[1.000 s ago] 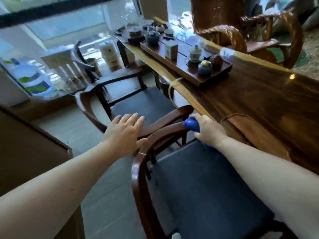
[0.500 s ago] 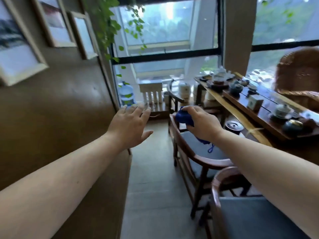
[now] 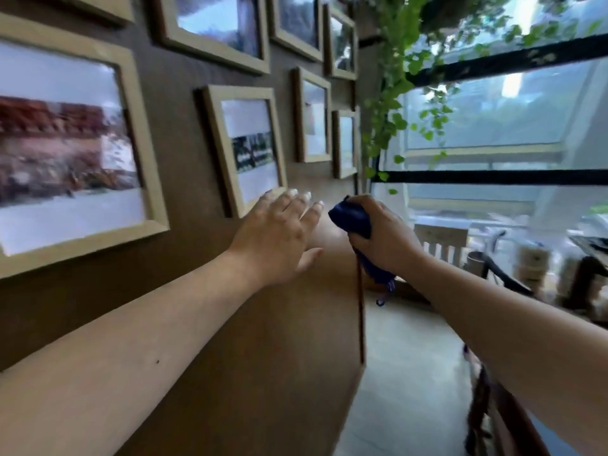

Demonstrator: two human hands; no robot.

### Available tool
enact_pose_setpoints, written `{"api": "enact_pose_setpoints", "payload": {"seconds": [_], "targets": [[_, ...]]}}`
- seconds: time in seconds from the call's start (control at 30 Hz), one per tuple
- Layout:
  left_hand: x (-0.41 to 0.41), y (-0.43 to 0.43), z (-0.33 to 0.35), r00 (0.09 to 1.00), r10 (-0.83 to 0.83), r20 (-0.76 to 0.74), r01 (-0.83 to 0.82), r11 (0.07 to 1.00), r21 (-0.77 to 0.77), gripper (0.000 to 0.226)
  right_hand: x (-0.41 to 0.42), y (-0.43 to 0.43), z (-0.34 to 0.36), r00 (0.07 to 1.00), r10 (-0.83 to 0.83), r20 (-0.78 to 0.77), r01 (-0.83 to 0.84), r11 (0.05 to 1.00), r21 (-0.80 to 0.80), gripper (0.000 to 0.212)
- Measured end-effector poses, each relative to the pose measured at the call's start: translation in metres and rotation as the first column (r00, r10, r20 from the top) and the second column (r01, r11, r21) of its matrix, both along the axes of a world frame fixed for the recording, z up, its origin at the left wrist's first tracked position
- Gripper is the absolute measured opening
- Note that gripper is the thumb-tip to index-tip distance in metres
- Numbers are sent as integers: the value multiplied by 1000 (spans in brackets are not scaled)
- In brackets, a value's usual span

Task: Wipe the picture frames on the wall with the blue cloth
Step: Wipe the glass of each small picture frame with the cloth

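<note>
We see a brown wall (image 3: 204, 291) hung with light wooden picture frames, and both our bare arms reach toward it. Our left hand (image 3: 279, 235) is spread flat, fingers apart and holding nothing, with its fingertips (image 3: 292, 192) just at the lower right corner of the middle frame (image 3: 245, 149); whether they touch it we cannot tell. To the left of that hand hangs a larger frame (image 3: 75, 149), and more frames sit above and beyond the fingertips toward the wall's far edge. Just right of the left hand, our right hand (image 3: 385, 238) is clenched around the bunched blue cloth (image 3: 352, 220), a strand of it dangling below the fist, clear of the frames. Past the right hand a big black-barred window (image 3: 500, 126) fills the room's end, with green vine (image 3: 388, 103) trailing down beside it. Below the right forearm lie pale floor (image 3: 404, 373) and dark wooden chairs (image 3: 503, 419).
</note>
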State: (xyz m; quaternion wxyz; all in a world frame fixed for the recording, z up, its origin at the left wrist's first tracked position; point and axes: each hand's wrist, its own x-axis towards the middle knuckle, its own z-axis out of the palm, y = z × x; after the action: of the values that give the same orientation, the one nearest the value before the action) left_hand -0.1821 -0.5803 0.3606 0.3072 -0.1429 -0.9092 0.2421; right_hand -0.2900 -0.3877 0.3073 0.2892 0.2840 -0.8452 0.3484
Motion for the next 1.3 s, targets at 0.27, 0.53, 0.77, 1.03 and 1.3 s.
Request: {"api": "enact_pose_setpoints", "payload": {"seconds": [0.27, 0.53, 0.77, 1.03, 1.3], "targets": [[12, -44, 85, 948, 273, -166, -280, 960, -21, 75, -70, -74, 56, 964, 261, -49, -265, 958, -110, 48], [77, -86, 121, 824, 505, -257, -532, 846, -43, 71, -52, -179, 110, 859, 492, -141, -508, 854, -113, 50], [152, -124, 149, 701, 627, -340, -674, 738, -27, 81, 30, -241, 155, 740, 586, -330, -652, 747, -134, 51], [201, -171, 162, 611, 725, -319, -770, 638, -23, 112, 79, -270, 173, 770, 471, -431, -573, 808, -141, 53], [196, -189, 153, 673, 640, -370, -701, 712, -44, 111, 131, -291, 176, 677, 421, -604, -511, 859, 27, 49]]}}
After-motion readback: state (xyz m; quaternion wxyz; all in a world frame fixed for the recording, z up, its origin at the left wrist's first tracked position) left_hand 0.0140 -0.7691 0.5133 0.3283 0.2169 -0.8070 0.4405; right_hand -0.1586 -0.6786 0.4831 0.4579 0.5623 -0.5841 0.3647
